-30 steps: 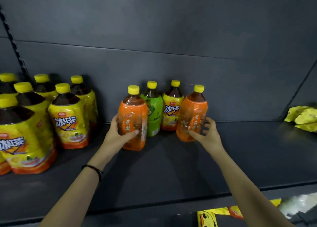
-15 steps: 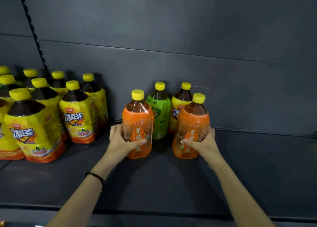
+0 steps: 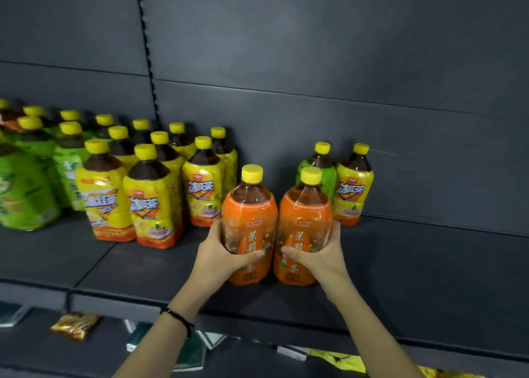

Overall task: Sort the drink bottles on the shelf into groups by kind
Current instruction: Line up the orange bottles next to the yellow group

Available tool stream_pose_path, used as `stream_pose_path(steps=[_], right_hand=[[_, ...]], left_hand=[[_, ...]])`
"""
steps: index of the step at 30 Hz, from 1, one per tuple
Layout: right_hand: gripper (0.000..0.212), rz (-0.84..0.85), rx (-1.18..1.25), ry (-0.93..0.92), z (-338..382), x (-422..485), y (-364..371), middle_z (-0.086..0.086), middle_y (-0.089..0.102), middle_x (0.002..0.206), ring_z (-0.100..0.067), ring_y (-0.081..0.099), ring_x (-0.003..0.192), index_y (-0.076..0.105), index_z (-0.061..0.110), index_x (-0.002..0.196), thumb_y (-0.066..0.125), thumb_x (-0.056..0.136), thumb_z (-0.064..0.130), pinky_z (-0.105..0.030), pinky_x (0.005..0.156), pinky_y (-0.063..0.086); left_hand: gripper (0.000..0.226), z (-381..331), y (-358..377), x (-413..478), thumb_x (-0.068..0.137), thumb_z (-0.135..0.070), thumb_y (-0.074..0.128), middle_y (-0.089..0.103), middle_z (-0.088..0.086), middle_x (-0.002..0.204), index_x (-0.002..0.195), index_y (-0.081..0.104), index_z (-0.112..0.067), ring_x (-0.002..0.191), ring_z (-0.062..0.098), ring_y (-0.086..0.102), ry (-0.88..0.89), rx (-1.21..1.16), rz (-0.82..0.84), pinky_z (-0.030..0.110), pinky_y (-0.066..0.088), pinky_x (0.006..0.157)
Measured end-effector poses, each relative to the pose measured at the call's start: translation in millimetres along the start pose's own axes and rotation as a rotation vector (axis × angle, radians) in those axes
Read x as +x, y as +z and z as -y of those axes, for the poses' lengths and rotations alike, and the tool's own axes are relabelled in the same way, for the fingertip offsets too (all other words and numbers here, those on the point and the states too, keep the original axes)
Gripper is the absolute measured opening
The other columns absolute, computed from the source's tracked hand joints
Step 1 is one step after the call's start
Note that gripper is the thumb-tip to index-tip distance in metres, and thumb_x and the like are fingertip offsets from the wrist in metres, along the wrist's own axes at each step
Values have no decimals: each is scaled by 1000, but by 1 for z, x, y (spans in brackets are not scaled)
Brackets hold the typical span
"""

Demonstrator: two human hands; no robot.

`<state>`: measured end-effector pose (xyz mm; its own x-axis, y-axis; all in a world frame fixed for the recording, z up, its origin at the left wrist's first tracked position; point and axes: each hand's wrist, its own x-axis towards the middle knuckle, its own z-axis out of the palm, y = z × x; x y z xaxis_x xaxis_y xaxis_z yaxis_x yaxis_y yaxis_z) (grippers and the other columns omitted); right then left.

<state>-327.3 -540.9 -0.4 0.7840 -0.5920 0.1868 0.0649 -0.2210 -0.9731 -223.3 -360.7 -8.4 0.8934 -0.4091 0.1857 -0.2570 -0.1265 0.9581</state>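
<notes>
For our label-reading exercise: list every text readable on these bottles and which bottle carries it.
"冰红茶": yellow-label bottles.
"茉莉" above "茶": left orange bottle, right orange bottle.
Small print on all bottles and the green-label bottles: too blurred to read.

Yellow-label bottles [image 3: 203, 194] read 冰红茶; orange-label bottles [image 3: 251, 230] read 茉莉 and 茶.

Dim, even light; label glare, soft motion blur, wide-angle bending at edges.
</notes>
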Motion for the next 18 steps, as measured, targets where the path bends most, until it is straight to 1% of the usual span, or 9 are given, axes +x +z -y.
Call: stream_pose_path(steps=[3,5,7,9,10,12,15,17,18], right_hand=[[101,-14,31,2,13,-22,44,19,55,111,-2,57,101,32,36,130,93,50,20,-43,94,51],[96,-13,58,-7,20,-38,79,17,57,112,-4,59,101,33,42,123,93,51,20,-44,93,52],[92,14,81,-16,30,-52,117,14,58,112,-7,61,101,35,49,114,95,49,24,-46,92,53],[92,38,105,-30,38,-65,155,12,60,113,-8,63,102,36,53,110,95,43,32,-46,89,55],[91,50,118,-39,43,-70,173,11,60,113,-9,64,101,36,53,110,95,43,33,-46,89,55],[90,71,141,-59,52,-81,208,11,61,112,-7,65,99,38,49,111,95,45,29,-44,87,56],[90,107,164,-68,60,-92,258,11,63,111,-3,67,96,39,45,115,95,48,21,-42,86,57],[91,128,165,-69,66,-96,289,11,64,111,-4,67,96,39,44,118,95,50,20,-42,85,57],[93,130,164,-66,69,-97,303,12,64,112,-5,67,97,38,44,120,95,50,21,-42,85,57]], left_hand=[[81,8,-52,-17,53,-27,92,60,-19,105,119,46,-30,92,-3,58,-12,15,-63,23,51,78],[82,12,-88,-28,53,-28,93,59,-21,103,118,44,-34,91,-5,57,-8,26,-95,17,48,70],[80,17,-125,-38,50,-32,93,59,-23,102,112,44,-40,91,-5,59,12,37,-104,12,46,66],[79,21,-164,-47,45,-40,94,62,-22,102,107,46,-43,90,-5,60,30,46,-126,12,47,66],[80,23,-184,-51,43,-43,94,63,-21,102,107,46,-43,91,-4,61,35,55,-139,13,47,68],[86,27,-225,-58,39,-50,94,65,-18,103,111,48,-40,92,-1,63,46,71,-161,18,50,72],[98,37,-277,-64,33,-58,90,69,-10,108,120,52,-31,97,7,67,35,58,-182,34,56,82],[102,43,-305,-65,30,-60,90,70,-6,109,120,53,-29,98,11,68,12,23,-195,42,57,84],[102,46,-316,-65,29,-62,89,70,-6,109,118,53,-28,98,12,68,5,14,-208,42,57,84]])
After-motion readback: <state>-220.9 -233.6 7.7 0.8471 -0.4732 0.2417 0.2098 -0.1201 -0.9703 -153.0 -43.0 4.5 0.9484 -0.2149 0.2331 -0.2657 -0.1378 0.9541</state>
